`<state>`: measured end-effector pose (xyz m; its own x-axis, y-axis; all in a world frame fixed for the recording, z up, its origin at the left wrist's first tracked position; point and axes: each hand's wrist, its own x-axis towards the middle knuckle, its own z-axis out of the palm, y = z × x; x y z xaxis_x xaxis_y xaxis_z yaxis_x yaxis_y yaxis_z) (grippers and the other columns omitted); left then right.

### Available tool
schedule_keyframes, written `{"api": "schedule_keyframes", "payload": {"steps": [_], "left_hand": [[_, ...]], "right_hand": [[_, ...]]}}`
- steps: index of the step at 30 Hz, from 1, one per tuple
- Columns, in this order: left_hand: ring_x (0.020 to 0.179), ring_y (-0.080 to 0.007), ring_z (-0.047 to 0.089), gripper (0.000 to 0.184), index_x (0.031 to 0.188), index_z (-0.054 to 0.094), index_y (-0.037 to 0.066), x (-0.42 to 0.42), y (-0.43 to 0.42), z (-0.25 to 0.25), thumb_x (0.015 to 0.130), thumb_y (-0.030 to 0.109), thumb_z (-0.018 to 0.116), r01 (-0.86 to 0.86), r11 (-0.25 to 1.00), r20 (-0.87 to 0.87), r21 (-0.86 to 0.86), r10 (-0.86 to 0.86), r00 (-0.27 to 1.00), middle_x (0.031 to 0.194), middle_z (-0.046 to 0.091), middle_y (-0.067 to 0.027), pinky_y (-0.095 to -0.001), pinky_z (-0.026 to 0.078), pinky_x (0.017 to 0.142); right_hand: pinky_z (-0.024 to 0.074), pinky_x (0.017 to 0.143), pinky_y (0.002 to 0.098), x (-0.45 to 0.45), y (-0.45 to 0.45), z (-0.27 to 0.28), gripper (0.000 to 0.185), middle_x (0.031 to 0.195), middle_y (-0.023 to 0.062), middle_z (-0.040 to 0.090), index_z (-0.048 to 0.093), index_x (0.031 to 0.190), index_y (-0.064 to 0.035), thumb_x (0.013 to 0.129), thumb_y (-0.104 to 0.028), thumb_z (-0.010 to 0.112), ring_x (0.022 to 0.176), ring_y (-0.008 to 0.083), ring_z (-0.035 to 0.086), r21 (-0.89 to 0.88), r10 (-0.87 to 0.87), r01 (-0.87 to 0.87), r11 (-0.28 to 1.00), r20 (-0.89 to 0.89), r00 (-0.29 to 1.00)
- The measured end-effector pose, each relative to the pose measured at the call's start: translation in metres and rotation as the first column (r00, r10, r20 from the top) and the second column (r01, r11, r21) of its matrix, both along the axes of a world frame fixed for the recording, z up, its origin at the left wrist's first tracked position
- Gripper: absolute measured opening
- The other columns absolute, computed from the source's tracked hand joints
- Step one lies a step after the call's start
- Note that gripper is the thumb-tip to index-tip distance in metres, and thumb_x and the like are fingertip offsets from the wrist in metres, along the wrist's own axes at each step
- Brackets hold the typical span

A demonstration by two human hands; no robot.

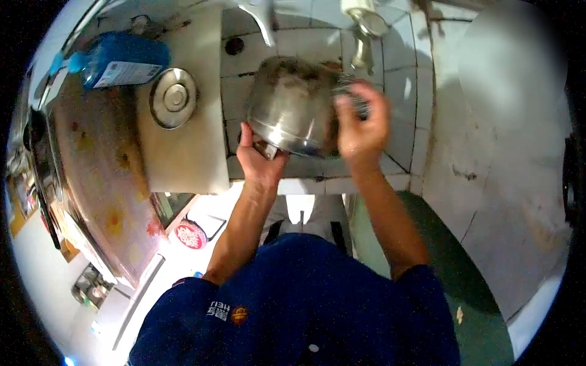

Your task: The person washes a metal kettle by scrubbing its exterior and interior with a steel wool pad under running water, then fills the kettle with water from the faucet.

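Observation:
My left hand (262, 165) grips a steel pot (290, 107) low on its near side, around what looks like its handle. The pot is tipped on its side over the tiled sink (390, 143), with scorched brown marks on its metal. Close against the pot's right end, my right hand (366, 125) is closed on a dark wiry scouring pad (360, 105). That hand is smeared by motion, and its fingertips partly cover the pad. A round steel lid (174, 98) lies on the pale ledge to the left.
A blue liquid bottle (125, 60) lies beyond the lid. A white spout (260, 23) and a metal tap (363, 46) reach over the sink's far side. A flower-patterned surface (101, 165) is at the left, and a stained wall (488, 158) bounds the right.

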<state>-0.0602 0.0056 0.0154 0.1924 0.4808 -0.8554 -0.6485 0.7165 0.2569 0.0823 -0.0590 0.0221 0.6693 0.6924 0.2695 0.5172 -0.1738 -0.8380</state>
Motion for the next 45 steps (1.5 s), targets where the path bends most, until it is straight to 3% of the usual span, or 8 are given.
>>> {"api": "schedule_keyframes", "payload": {"steps": [1, 3, 8, 16, 23, 32, 36, 45], "left_hand": [[0.121, -0.0284, 0.048, 0.048, 0.127, 0.050, 0.007, 0.007, 0.010, 0.003, 0.097, 0.044, 0.039, -0.013, 1.000, -0.049, -0.017, 0.012, 0.999, 0.130, 0.052, -0.0089, -0.0462, 0.037, 0.104], [0.117, -0.0281, 0.049, 0.048, 0.126, 0.051, 0.007, -0.003, 0.015, -0.008, 0.097, 0.043, 0.040, -0.035, 0.999, 0.042, 0.018, 0.034, 0.999, 0.129, 0.052, -0.0089, -0.0476, 0.036, 0.104], [0.117, -0.0285, 0.049, 0.049, 0.122, 0.052, 0.006, -0.005, 0.023, -0.012, 0.095, 0.045, 0.046, -0.024, 0.997, 0.083, -0.071, 0.030, 0.996, 0.124, 0.053, -0.0091, -0.0486, 0.034, 0.103], [0.097, -0.0242, 0.062, 0.037, 0.116, 0.055, 0.002, 0.004, 0.037, -0.002, 0.095, 0.033, 0.052, 0.260, 0.951, 0.360, 0.170, -0.306, 0.882, 0.107, 0.063, -0.0111, -0.0390, 0.049, 0.087], [0.100, -0.0139, 0.056, 0.050, 0.122, 0.047, 0.002, -0.006, 0.039, 0.000, 0.078, 0.014, 0.069, 0.552, 0.460, -0.319, 0.696, -0.490, 0.811, 0.114, 0.058, -0.0069, -0.0305, 0.047, 0.086], [0.105, -0.0403, 0.057, 0.053, 0.121, 0.045, -0.002, -0.013, 0.014, -0.073, 0.079, 0.023, 0.066, 0.772, 0.289, -0.619, 0.566, -0.471, 0.629, 0.111, 0.059, -0.0259, -0.0411, 0.044, 0.089], [0.099, -0.0431, 0.057, 0.054, 0.119, 0.045, -0.001, -0.012, 0.019, -0.068, 0.075, 0.020, 0.068, 0.875, 0.211, -0.697, 0.436, -0.536, 0.477, 0.102, 0.060, -0.0280, -0.0437, 0.045, 0.085], [0.076, -0.0207, 0.059, 0.052, 0.096, 0.053, -0.007, 0.021, 0.054, -0.054, 0.071, 0.030, 0.078, 0.784, 0.414, -0.543, 0.463, -0.566, 0.620, 0.083, 0.061, -0.0176, -0.0329, 0.048, 0.069]], "right_hand": [[0.0445, 0.086, 0.0386, 0.009, 0.014, -0.003, 0.016, 0.101, 0.0128, 0.065, 0.063, 0.089, -0.0029, 0.074, -0.003, 0.069, 0.092, 0.0293, 0.059, -0.026, -0.269, 0.272, 0.962, -0.269, 0.925], [0.0453, 0.084, 0.0397, -0.004, -0.003, 0.007, 0.022, 0.102, 0.0141, 0.063, 0.061, 0.095, -0.0018, 0.074, -0.001, 0.067, 0.092, 0.0291, 0.058, -0.002, 0.291, -0.309, 0.951, 0.341, 0.894], [0.0429, 0.088, 0.0450, 0.005, -0.002, 0.013, 0.020, 0.107, 0.0140, 0.063, 0.065, 0.088, -0.0060, 0.071, -0.013, 0.073, 0.096, 0.0328, 0.058, -0.063, -0.069, 0.069, 0.996, 0.005, 0.998], [0.0463, 0.087, 0.0395, -0.044, 0.013, 0.085, 0.033, 0.114, 0.0172, 0.061, 0.060, 0.093, -0.0024, 0.064, -0.001, 0.076, 0.102, 0.0325, 0.058, -0.065, 0.386, -0.382, 0.922, 0.222, 0.895], [0.0432, 0.093, 0.0307, -0.069, 0.089, 0.077, 0.032, 0.116, 0.0129, 0.057, 0.055, 0.111, 0.0013, 0.081, -0.005, 0.067, 0.107, 0.0189, 0.055, 0.003, 0.279, -0.298, 0.955, -0.355, 0.892], [0.0438, 0.093, 0.0395, -0.078, 0.251, -0.001, 0.056, 0.119, 0.0235, 0.057, 0.049, 0.127, -0.0010, 0.084, -0.034, 0.065, 0.108, 0.0365, 0.057, -0.004, 0.342, -0.355, 0.935, -0.266, 0.901], [0.0383, 0.101, 0.0343, -0.073, 0.218, 0.014, 0.057, 0.134, 0.0183, 0.048, 0.041, 0.134, 0.0031, 0.091, -0.028, 0.061, 0.126, 0.0240, 0.045, -0.043, 0.452, -0.515, 0.856, -0.420, 0.787], [0.0485, 0.073, 0.0250, 0.005, -0.011, 0.027, 0.031, 0.093, 0.0075, 0.063, 0.056, 0.115, 0.0032, 0.088, -0.012, 0.060, 0.081, 0.0114, 0.059, -0.036, -0.126, 0.122, 0.992, -0.430, 0.894]]}}
